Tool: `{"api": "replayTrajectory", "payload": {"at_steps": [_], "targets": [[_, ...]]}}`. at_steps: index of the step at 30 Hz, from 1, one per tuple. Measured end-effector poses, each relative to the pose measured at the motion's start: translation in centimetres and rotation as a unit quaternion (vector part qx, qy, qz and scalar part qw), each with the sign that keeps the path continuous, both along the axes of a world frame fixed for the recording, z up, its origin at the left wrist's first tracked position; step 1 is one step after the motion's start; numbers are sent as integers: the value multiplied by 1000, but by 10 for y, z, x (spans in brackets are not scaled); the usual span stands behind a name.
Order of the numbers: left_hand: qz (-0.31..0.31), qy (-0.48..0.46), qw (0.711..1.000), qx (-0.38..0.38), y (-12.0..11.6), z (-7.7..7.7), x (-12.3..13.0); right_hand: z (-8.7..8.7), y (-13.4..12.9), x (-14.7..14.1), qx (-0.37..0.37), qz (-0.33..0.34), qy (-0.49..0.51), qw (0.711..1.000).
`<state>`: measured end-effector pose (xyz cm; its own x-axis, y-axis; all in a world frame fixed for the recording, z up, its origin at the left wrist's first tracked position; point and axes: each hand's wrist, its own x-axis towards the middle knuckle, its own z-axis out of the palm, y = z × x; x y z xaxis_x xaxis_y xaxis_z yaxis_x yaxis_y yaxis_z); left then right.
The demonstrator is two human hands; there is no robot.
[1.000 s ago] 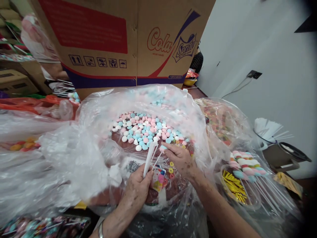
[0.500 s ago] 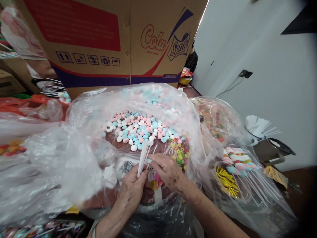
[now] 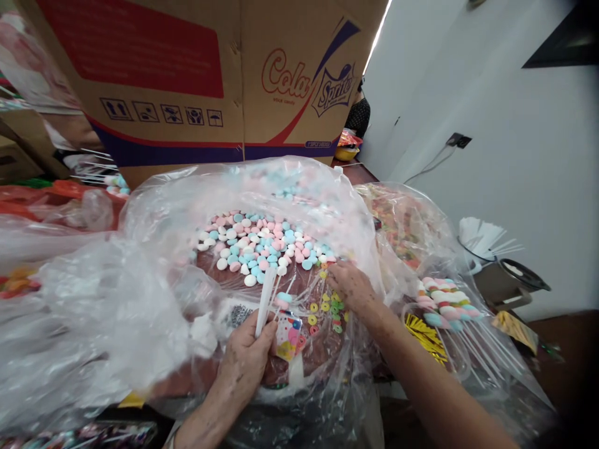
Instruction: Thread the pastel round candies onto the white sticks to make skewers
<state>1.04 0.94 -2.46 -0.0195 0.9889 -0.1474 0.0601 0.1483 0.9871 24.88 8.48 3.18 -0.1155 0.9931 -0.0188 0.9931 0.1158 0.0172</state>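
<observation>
Sticks (image 3: 266,300) in left hand (image 3: 247,350), candies (image 3: 262,239) beyond

A reddish-brown table (image 3: 356,172) spanned the middle of the frame. At centre lay a wide, open clear bag (image 3: 154,190) holding pink, blue and white candies (image 3: 289,236). Crumpled plastic (image 3: 103,318) covered the left; another filled bag (image 3: 402,218) sat right of centre.

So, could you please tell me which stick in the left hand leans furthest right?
The stick passing through the blue-and-pink candy; the left hand holds the others farther left.
</observation>
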Motion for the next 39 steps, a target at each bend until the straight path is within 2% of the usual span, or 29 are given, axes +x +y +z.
{"api": "replayTrajectory", "payload": {"at_steps": [3, 7, 10, 13, 19, 23, 26, 28, 30, 33, 35, 37, 39], "targets": [[0, 5, 1000, 2, 0, -1, 0, -4, -1, -6, 2, 8, -48, 999], [4, 5, 1000, 9, 0, -2, 1, -3, -2, -4, -5, -4, -54, 999], [10, -1, 1000, 10, 0, -1, 2, -2, 0, -4, 40, -17, -30, 999], [4, -7, 1000, 8, -1, 0, 2, -6, 6, -6, 75, 10, -14, 997], [10, -17, 1000, 8, 0, -1, 3, -23, 11, -5, 48, 63, -29, 996], [-3, 6, 1000, 10, -1, -2, 2, -27, 7, -6, 83, 98, -30, 991], [-17, 31, 999, 8, -1, -1, 1, -27, 8, -10, 100, 82, 31, 991], [-31, 46, 998, 15, -1, 2, 0, -25, 10, -12, 100, 47, 148, 983], [-58, 65, 996, 25, 0, 6, 0, -20, 10, -15, 71, 5, 327, 942], [-87, 97, 991, 31, 1, 16, 0, -11, 6, -23, -28, -39, 574, 818], [-93, 110, 989, 29, 2, 22, 0, -4, 1, -30, -77, -47, 656, 749], [-97, 114, 988, 27, 3, 26, 0, 0, -2, -36, -95, -52, 689, 716], [-98, 116, 988, 25, 3, 27, 0, 2, -3, -40, -96, -60, 702, 704]]}}
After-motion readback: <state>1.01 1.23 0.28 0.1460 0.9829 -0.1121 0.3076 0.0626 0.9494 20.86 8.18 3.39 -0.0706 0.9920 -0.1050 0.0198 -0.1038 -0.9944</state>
